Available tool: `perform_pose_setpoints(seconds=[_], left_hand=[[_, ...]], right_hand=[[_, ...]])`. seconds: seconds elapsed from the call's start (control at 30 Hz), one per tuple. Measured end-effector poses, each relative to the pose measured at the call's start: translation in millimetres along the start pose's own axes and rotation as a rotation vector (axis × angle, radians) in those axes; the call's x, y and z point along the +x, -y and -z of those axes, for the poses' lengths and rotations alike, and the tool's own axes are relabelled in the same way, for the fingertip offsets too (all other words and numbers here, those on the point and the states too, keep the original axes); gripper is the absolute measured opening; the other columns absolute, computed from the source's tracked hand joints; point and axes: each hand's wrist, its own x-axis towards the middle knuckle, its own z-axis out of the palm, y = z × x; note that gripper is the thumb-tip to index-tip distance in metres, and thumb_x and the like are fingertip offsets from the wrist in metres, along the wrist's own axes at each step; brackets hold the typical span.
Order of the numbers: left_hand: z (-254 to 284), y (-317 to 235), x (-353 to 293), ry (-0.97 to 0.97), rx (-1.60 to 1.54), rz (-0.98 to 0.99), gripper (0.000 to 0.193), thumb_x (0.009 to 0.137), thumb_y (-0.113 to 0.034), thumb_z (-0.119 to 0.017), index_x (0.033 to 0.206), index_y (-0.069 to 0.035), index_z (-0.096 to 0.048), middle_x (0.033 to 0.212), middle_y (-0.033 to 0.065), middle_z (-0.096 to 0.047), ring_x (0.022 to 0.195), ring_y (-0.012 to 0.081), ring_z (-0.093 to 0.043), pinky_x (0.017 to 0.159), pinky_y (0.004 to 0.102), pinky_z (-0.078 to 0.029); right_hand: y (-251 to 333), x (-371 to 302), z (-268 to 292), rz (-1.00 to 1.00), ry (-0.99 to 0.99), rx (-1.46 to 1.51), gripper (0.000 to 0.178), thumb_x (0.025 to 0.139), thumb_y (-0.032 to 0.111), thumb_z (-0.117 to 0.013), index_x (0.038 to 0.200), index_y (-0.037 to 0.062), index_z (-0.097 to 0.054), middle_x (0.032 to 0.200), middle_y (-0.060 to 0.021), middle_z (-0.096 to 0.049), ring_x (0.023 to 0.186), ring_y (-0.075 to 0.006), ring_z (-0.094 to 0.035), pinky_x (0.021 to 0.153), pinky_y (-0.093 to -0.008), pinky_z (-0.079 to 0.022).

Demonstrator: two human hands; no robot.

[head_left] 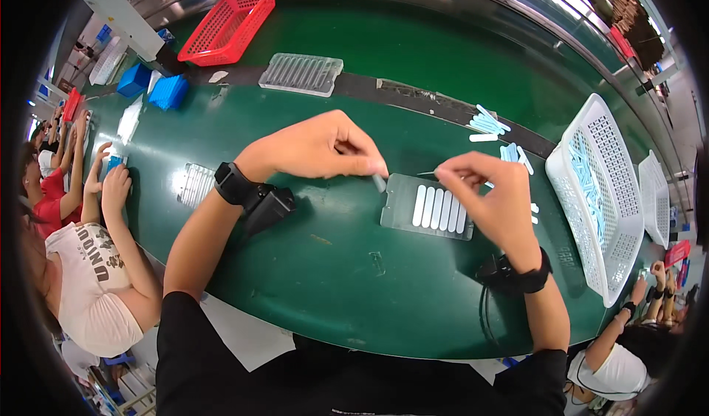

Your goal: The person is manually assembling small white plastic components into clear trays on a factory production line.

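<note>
A transparent plastic tray [397,203] lies on the green table [325,290] between my hands. Several white, rounded strips [436,208] sit side by side in it. My left hand [317,146] is pinched above the tray's left edge, with a small grey piece [379,183] at its fingertips; what kind it is does not show. Over the tray's right end, my right hand [502,198] closes thumb and forefinger on a thin, dark, pin-like piece [426,173]. That hand partly covers the tray and some light-blue strips behind it.
Loose pale-blue strips [487,123] lie beyond my right hand. A white basket [617,202] with similar strips stands at the right. Farther off are a ridged tray [301,74], a red basket [255,17] and blue boxes [168,92]. A co-worker [96,268] works at the left.
</note>
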Motion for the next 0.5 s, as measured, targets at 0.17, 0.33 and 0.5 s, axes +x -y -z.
perform_pose_setpoints(seconds=[0.17,0.33,0.5], left_hand=[[-29,-6,3,0.009,0.025,0.056,0.016,0.096,-0.015,-0.077,0.102,0.0,-0.074,0.07,-0.0037,-0.062,0.062,0.0023,-0.048,0.056,0.0232,-0.036],[-54,-1,8,-0.381,0.421,-0.138,0.025,0.087,-0.017,-0.084,0.107,-0.006,-0.074,0.063,0.0013,-0.056,0.055,0.012,-0.053,0.052,0.0287,-0.038],[-58,14,2,-0.4,0.757,-0.486,0.036,0.089,-0.027,-0.081,0.12,-0.011,-0.072,0.067,0.0052,-0.064,0.061,0.0233,-0.065,0.053,0.037,-0.046]], right_hand=[[10,-12,-7,0.32,0.113,-0.203,0.009,0.083,0.012,-0.081,0.088,0.0054,-0.078,0.071,-0.0063,-0.068,0.064,-0.0257,-0.066,0.058,-0.0364,-0.053],[13,-16,2,0.345,0.292,-0.333,0.024,0.081,0.017,-0.083,0.104,0.0094,-0.078,0.083,-0.002,-0.06,0.072,-0.0209,-0.065,0.061,-0.0354,-0.054],[13,-27,4,0.336,0.4,-0.366,0.038,0.083,0.019,-0.081,0.119,0.0083,-0.074,0.087,-0.0035,-0.058,0.074,-0.0208,-0.065,0.062,-0.0354,-0.054]])
